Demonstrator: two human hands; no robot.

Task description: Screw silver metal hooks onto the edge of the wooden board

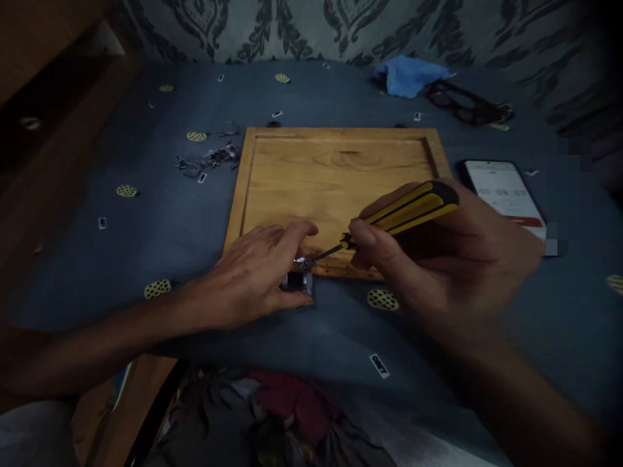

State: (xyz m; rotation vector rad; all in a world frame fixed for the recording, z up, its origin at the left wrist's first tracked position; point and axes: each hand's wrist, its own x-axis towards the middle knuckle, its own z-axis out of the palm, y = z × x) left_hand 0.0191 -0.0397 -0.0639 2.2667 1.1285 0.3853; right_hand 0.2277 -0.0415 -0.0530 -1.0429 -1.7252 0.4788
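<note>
A framed wooden panel (335, 188) lies flat on the blue cloth. At its near edge sits a small metal hinge (307, 279), partly hidden by fingers. My left hand (257, 272) steadies it, thumb below and index finger above, with the other fingers resting on the panel. A yellow and black screwdriver (409, 207) is gripped in my right hand (428, 259), its handle slanting up to the right. The screwdriver's tip meets the hinge, though the exact contact point is too dark to make out.
Several loose metal pieces (219, 155) lie left of the panel. A phone (503, 194) showing a timer rests to the right. Dark glasses (467, 104) and a crumpled blue cloth (409, 74) are at the back right, before a patterned wall. Wooden furniture (58, 52) stands at the left.
</note>
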